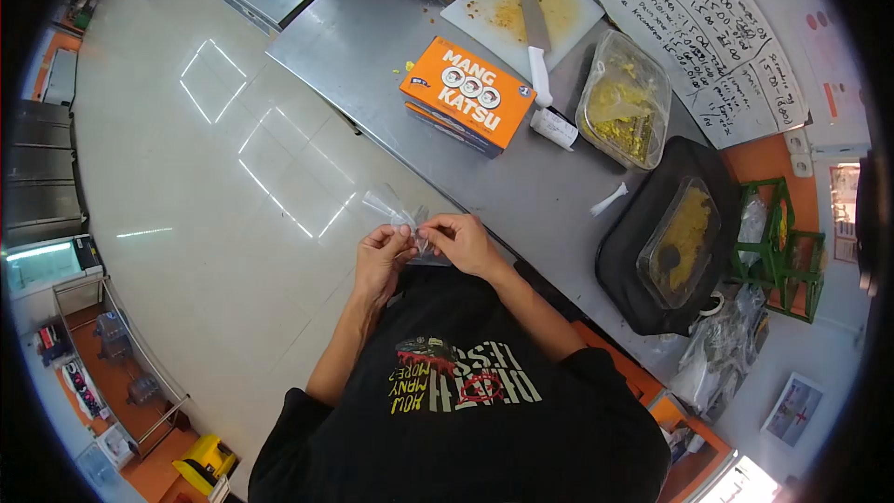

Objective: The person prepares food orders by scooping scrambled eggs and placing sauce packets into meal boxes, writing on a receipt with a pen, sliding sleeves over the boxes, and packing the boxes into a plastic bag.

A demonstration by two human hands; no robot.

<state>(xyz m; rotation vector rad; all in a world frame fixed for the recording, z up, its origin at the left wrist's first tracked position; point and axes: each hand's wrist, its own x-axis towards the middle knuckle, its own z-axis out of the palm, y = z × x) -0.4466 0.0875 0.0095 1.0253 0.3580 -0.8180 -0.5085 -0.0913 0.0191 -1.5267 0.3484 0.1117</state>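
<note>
Inspecting the head view finds the left hand and right hand pinching clear plastic between fingers and thumbs, before the black shirt and near the edge of the steel counter. On that surface, the orange box sits near the knife.

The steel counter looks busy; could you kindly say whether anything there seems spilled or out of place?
Yes: a few yellow crumbs lie loose on the steel counter by the orange box, so they look spilled. The knife rests on the stained cutting board, handle past the edge, which looks careless.
</note>
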